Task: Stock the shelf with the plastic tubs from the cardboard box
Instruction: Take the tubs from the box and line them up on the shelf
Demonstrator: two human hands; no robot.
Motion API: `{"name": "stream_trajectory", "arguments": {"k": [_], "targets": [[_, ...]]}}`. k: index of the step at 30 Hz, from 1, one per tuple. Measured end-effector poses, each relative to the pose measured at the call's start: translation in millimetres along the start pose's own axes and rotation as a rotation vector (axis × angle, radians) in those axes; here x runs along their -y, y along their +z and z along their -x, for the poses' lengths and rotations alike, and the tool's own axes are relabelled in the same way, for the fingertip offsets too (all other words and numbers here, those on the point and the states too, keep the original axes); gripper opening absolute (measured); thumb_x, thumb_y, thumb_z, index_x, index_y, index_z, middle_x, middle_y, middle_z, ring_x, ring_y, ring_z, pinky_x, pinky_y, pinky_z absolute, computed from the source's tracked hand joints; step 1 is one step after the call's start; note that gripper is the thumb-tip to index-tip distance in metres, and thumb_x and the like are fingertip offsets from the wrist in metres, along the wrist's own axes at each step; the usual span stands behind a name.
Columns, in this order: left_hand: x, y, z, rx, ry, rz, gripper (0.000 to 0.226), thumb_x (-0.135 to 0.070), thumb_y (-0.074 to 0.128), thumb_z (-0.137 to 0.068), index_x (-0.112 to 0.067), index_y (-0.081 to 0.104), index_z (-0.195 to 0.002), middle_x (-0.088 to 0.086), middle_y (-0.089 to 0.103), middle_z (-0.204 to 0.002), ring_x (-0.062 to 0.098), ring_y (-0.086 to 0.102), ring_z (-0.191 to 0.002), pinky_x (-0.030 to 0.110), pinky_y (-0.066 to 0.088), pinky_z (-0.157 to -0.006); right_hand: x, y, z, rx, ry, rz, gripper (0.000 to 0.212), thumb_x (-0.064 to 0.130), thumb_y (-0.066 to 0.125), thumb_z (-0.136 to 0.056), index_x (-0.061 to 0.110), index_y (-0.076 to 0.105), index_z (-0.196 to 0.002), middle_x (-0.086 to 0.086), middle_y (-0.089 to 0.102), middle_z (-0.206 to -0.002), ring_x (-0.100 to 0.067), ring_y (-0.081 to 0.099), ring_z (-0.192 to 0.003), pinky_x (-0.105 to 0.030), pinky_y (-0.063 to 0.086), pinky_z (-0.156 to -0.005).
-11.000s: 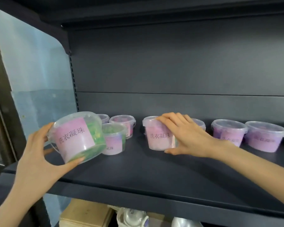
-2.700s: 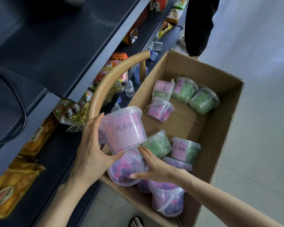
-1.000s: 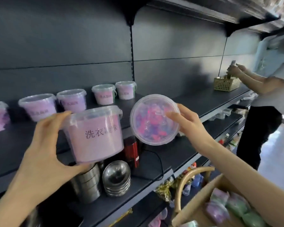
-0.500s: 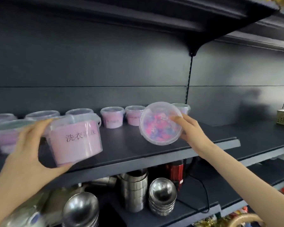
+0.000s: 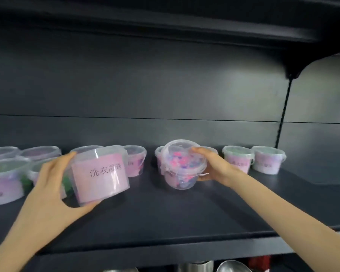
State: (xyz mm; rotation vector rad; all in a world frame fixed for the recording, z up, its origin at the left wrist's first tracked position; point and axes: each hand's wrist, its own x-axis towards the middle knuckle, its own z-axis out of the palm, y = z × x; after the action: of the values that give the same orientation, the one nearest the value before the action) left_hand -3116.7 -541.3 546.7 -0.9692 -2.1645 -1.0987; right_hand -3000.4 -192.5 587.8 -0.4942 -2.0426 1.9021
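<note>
Head view, nearest first: below the front lip of the dark shelf the rim of a steel bowl peeks in at the bottom edge. Above the lip the left hand wraps a labelled tub, thumb under its near lower edge and fingers round its left wall; the tub leans slightly, its pink label facing the camera, low over the shelf board, though whether its base touches cannot be told. Further in, the right hand grips a clear tub of pink and blue beads from the right side, lid tipped toward the camera, base at or just above the board. Behind both, a row of tubs stands along the back, with more crowded at the left. A grey back panel rises to the upper shelf.
</note>
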Motion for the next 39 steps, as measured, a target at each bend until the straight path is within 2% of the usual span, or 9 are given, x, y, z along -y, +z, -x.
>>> {"name": "stream_trajectory", "arguments": {"k": [6,11,15,17,25,28,31,36,39], "targets": [[0,3,-6,-0.071,-0.030,0.023,0.108,-0.010,0.089,-0.052,-0.020,0.030,-0.142,0.007,0.032,-0.146,0.027,0.032,-0.133,0.041,0.029,-0.104,-3,20,-45,0.169,0.080,-0.030,0.024,0.037,0.050,-0.092,0.019,0.062,-0.103,-0.006,0.066,-0.108,-0.023,0.061,-0.103,-0.038,0.048,-0.089],[17,-5,-6,-0.078,-0.042,0.021,0.106,-0.030,0.092,-0.048,-0.021,0.037,-0.138,0.007,0.043,-0.139,0.026,0.041,-0.126,0.038,0.033,-0.101,-9,36,-58,0.283,0.146,-0.011,0.028,0.033,0.051,-0.091,0.019,0.062,-0.112,-0.005,0.067,-0.112,-0.022,0.062,-0.106,-0.037,0.050,-0.086],[15,-14,1,-0.137,0.022,0.047,0.107,-0.039,0.091,-0.038,-0.048,0.033,-0.127,-0.030,0.039,-0.122,0.005,0.043,-0.111,0.019,0.037,-0.093,-15,50,-56,0.324,0.167,0.077,0.029,0.032,0.051,-0.092,0.021,0.060,-0.117,-0.003,0.067,-0.115,-0.019,0.062,-0.106,-0.036,0.051,-0.084],[11,-17,4,-0.126,0.030,0.065,0.102,-0.037,0.084,-0.039,-0.053,0.030,-0.124,-0.038,0.034,-0.120,0.003,0.042,-0.108,0.023,0.037,-0.092,-16,54,-52,0.309,0.132,0.139,0.028,0.032,0.050,-0.093,0.022,0.059,-0.118,-0.003,0.067,-0.115,-0.017,0.063,-0.104,-0.033,0.053,-0.079],[13,-25,1,0.010,0.055,0.117,0.101,-0.053,0.082,-0.044,-0.053,0.029,-0.130,-0.025,0.038,-0.127,0.011,0.045,-0.116,0.040,0.042,-0.094,-12,51,-37,0.039,-0.177,0.462,0.008,0.026,0.059,-0.090,0.029,0.063,-0.095,0.004,0.064,-0.108,-0.015,0.059,-0.101,-0.035,0.050,-0.089],[1,-19,-3,0.035,0.105,0.157,0.099,-0.049,0.077,-0.042,-0.067,0.022,-0.123,-0.044,0.028,-0.122,-0.007,0.042,-0.110,0.028,0.039,-0.089,-7,56,-15,0.002,-0.375,0.475,0.020,0.032,0.062,-0.088,0.036,0.056,-0.107,0.010,0.057,-0.119,-0.005,0.054,-0.112,-0.028,0.044,-0.098],[-8,-9,-8,0.091,0.139,0.194,0.093,-0.053,0.076,-0.044,-0.062,0.026,-0.121,-0.050,0.025,-0.120,-0.025,0.032,-0.111,0.019,0.036,-0.082,3,69,23,0.080,-0.481,0.560,0.071,0.058,0.064,-0.070,0.046,0.034,-0.133,0.019,0.038,-0.139,0.006,0.033,-0.129,-0.023,0.032,-0.106],[-16,6,-12,0.173,0.200,0.149,0.099,-0.060,0.081,-0.050,-0.048,0.027,-0.133,-0.043,0.024,-0.127,-0.014,0.036,-0.114,0.017,0.036,-0.083,9,95,70,0.214,-0.678,0.865,0.109,0.046,0.078,-0.066,0.046,0.000,-0.143,0.030,0.006,-0.148,0.014,0.008,-0.135,0.002,0.018,-0.100],[-20,13,-13,0.196,0.262,0.103,0.103,-0.048,0.085,-0.052,-0.050,0.020,-0.133,-0.045,0.019,-0.128,-0.009,0.034,-0.112,0.020,0.036,-0.083,6,104,80,0.201,-0.814,0.967,0.106,0.050,0.076,-0.068,0.043,0.002,-0.144,0.025,0.006,-0.149,0.009,0.009,-0.136,-0.003,0.018,-0.105]]}}
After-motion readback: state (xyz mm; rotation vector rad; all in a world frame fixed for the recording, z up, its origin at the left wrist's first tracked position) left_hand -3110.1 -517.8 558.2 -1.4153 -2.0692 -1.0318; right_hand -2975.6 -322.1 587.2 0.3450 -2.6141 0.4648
